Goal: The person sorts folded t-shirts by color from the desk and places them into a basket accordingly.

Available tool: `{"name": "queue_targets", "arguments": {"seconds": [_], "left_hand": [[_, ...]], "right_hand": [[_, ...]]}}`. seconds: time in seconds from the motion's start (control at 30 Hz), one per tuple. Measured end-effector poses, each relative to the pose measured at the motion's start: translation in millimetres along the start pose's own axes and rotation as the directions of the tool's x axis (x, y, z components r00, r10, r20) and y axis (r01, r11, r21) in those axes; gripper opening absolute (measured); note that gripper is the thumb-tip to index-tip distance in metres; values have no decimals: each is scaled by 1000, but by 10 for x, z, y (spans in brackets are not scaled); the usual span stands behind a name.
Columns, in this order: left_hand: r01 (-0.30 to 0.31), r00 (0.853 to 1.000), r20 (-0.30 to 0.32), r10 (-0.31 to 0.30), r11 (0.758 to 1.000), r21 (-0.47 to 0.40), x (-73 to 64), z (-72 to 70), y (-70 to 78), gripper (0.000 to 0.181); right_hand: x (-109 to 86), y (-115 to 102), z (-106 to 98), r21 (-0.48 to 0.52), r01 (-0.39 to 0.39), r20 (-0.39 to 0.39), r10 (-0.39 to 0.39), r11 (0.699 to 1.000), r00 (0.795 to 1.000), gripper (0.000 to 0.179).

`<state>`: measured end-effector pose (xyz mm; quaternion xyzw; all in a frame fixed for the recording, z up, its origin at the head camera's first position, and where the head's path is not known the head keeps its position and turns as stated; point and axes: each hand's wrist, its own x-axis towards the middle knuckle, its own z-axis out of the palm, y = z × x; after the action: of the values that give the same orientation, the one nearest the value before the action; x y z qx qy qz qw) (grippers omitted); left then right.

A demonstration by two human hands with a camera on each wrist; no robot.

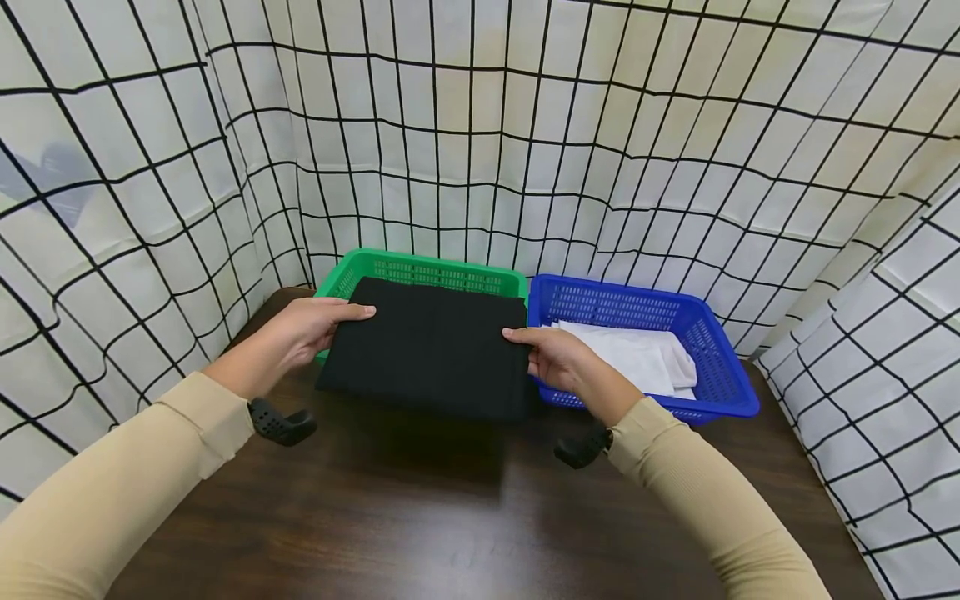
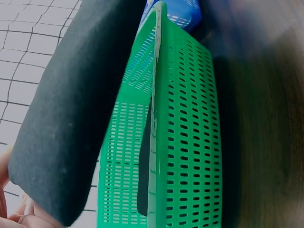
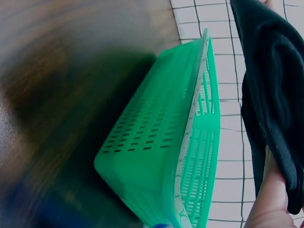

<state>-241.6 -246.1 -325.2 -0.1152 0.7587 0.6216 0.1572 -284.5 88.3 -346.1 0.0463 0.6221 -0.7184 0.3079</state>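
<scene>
Both hands hold a folded black cloth (image 1: 435,350) in the air, one at each side. My left hand (image 1: 303,325) grips its left edge with the thumb on top. At the right edge, my right hand (image 1: 558,358) pinches it, thumb above and fingers curled beneath. The cloth overlaps the front of a green perforated basket (image 1: 442,270) in the head view. From the wrist views, the cloth is raised above the rim of that basket. Another piece of black cloth (image 2: 143,185) shows inside the basket in the left wrist view.
To the right of the green basket stands a blue perforated basket (image 1: 600,298) with folded white cloth (image 1: 630,354) in it. Both are on a dark brown wooden table (image 1: 450,517). White curtain-like walls with a black grid (image 1: 487,125) enclose the back and sides.
</scene>
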Motion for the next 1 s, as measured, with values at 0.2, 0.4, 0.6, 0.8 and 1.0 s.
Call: {"name": "queue_targets", "arguments": {"seconds": [0.2,0.4,0.6,0.8,1.0], "left_hand": [[5,1000,-4,-5,1000,-19,118,21,92,64],[5,999,-45,-7,999,-47,189,4,164,34],[11,996,-84,-17,998,-60,229,-18,198,33],[-11,994,-106,6,999,-51,273,-13,241,54],[-53,992,-121,40,993,-105,362,-5,285,53]], "right_hand": [[73,-80,-68,-15,6,-17,-6,1000,1000,10],[139,-174,-70,-21,23,-11,-23,1000,1000,8],[231,-238,-42,-23,27,-29,-27,999,999,7],[314,-275,-60,-52,33,-24,-35,998,999,7],[426,-310,-66,-32,54,-34,-56,998,998,7]]}}
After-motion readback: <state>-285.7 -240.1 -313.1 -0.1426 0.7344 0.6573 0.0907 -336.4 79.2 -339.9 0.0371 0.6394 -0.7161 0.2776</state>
